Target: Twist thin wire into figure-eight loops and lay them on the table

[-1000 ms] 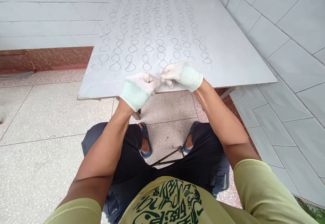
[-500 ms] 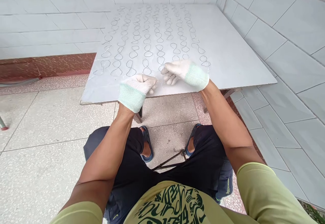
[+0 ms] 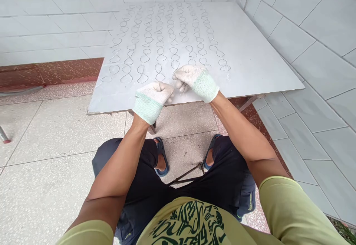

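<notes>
Over the near edge of a white board (image 3: 258, 63), my two gloved hands work close together on a thin wire (image 3: 180, 92). My left hand (image 3: 154, 93) is closed, thumb against the curled fingers, pinching the wire. Just to its right and slightly farther off, my right hand (image 3: 194, 79) also pinches it, fingers bent. Much of the wire is hidden by the gloves, and its shape is hard to make out. Beyond the hands, thin wire loops twisted like figure eights, such as this wire loop (image 3: 145, 56), lie in several rows on the board.
White tiled walls (image 3: 308, 63) border the board at the back and right. Below the board, a dark folding metal frame (image 3: 185, 174) stands between my feet on the speckled floor (image 3: 55, 185). A metal leg (image 3: 3, 135) shows at the far left.
My right hand has moved left, closer to my left hand, and its fingers have drawn in. My left hand has shifted slightly right. The rows of loops look the same.
</notes>
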`<state>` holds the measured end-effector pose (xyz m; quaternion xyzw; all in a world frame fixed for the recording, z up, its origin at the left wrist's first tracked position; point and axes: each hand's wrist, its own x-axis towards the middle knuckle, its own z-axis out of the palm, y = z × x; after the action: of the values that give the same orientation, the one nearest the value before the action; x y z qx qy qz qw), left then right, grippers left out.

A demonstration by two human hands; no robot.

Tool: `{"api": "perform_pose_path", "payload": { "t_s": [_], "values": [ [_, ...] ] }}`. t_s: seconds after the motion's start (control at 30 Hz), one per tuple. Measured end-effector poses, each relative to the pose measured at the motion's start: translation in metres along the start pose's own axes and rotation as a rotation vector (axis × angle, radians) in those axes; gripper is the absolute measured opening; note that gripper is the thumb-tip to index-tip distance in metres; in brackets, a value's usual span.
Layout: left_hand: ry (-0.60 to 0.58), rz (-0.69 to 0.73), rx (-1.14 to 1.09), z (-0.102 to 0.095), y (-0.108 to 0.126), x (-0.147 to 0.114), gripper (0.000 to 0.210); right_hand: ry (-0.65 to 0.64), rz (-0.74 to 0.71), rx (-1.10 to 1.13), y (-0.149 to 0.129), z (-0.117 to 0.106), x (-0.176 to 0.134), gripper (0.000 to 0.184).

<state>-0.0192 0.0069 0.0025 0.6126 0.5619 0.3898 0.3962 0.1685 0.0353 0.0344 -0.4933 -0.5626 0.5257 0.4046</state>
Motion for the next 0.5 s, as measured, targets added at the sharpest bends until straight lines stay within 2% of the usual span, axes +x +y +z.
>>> {"api": "perform_pose_path", "payload": {
  "t_s": [0.13,0.3,0.5],
  "values": [
    [0.057,0.019,-0.047,-0.003,0.000,-0.004,0.041,0.004,-0.084,0.027,0.000,0.000,-0.004,0.033],
    [0.126,0.029,-0.133,-0.003,-0.005,0.003,0.037,-0.050,-0.051,0.023,-0.001,0.001,-0.006,0.037],
    [0.032,0.052,-0.183,0.003,-0.001,0.007,0.043,-0.075,-0.003,-0.040,-0.001,0.005,-0.010,0.039]
  ]
}}
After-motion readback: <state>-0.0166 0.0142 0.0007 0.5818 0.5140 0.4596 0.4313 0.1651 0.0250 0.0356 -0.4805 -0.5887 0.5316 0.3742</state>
